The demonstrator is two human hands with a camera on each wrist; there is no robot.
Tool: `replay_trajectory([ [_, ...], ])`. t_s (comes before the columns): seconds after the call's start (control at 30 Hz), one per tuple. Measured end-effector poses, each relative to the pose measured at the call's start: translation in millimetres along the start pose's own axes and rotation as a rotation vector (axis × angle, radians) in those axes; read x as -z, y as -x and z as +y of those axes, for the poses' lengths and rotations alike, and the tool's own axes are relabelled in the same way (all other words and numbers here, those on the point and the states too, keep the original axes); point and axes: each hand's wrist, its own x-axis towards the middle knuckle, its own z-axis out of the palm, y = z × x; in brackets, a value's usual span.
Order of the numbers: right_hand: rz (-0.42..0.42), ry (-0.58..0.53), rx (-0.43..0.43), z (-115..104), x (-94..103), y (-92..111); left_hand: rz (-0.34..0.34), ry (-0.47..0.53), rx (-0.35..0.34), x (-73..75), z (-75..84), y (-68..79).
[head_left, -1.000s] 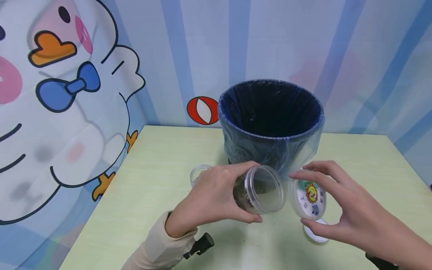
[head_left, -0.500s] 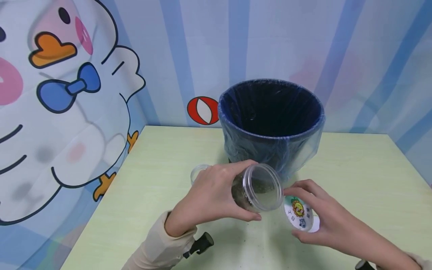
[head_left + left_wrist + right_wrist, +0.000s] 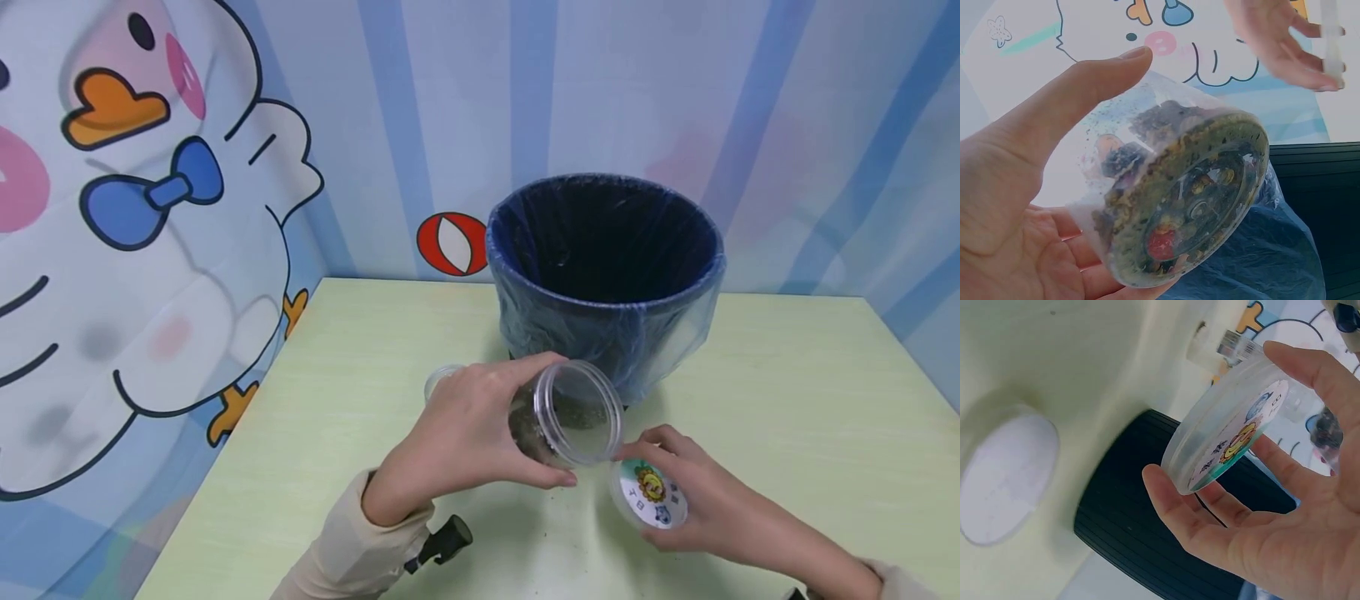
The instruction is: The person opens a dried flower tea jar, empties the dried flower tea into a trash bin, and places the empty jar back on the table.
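Note:
My left hand (image 3: 465, 421) grips a clear plastic jar (image 3: 570, 417), tilted on its side with its uncovered mouth facing right. The left wrist view shows dark, crumbly bits and a red piece at the jar's bottom (image 3: 1197, 206). Just right of the jar's mouth, my right hand (image 3: 697, 504) pinches a translucent round lid (image 3: 651, 493) by its edge. A sticker with a smiling sunflower covers the lid's top. The right wrist view has the lid (image 3: 1229, 431) between thumb and fingers, apart from the jar.
A dark bin (image 3: 577, 333) lined with a blue plastic bag stands behind the hands. A clear container (image 3: 438, 382) is partly hidden behind my left hand. The right wrist view shows a white disc (image 3: 1007, 478) on the pale table (image 3: 375, 325). Small specks dot the table.
My right hand has moved down and left with the lid, which now covers the head camera's view of the white disc. The left hand and jar have barely shifted.

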Motion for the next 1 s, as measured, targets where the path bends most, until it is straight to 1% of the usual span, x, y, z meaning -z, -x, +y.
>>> replay_trajectory([
  [0.07, -0.026, -0.009, -0.02, 2.2, -4.5, -0.2, -0.002, -0.001, 0.002, 0.0, 0.0, -0.1],
  [0.17, -0.046, -0.009, -0.025, 4.4, -11.5, -0.5, -0.003, -0.003, 0.004, 0.1, 0.0, -0.3],
  [0.33, -0.1, 0.01, -0.084, 6.0, -23.9, -3.3, -0.004, -0.017, 0.008, 0.8, 0.5, -0.2],
  [0.4, -0.11, 0.028, -0.094, 7.0, -28.3, -3.9, -0.009, -0.018, 0.012, 0.9, 0.5, 0.1],
  [0.57, -0.094, 0.087, -0.045, 10.0, -36.4, -3.2, -0.016, -0.011, 0.02, 0.6, 0.3, 0.8],
  [0.63, -0.1, 0.11, -0.038, 10.5, -38.2, -3.2, -0.016, -0.01, 0.022, 0.5, 0.4, 1.1],
  [0.8, -0.136, 0.139, -0.034, 11.7, -41.2, -3.3, -0.014, -0.009, 0.025, -0.2, 0.0, 1.2],
  [0.9, -0.142, 0.147, -0.025, 12.4, -42.7, -3.1, -0.014, -0.006, 0.026, -0.8, -0.5, 1.1],
  [1.0, -0.155, 0.138, -0.048, 13.0, -44.0, -3.4, -0.016, -0.002, 0.023, -0.4, 0.2, 0.9],
])
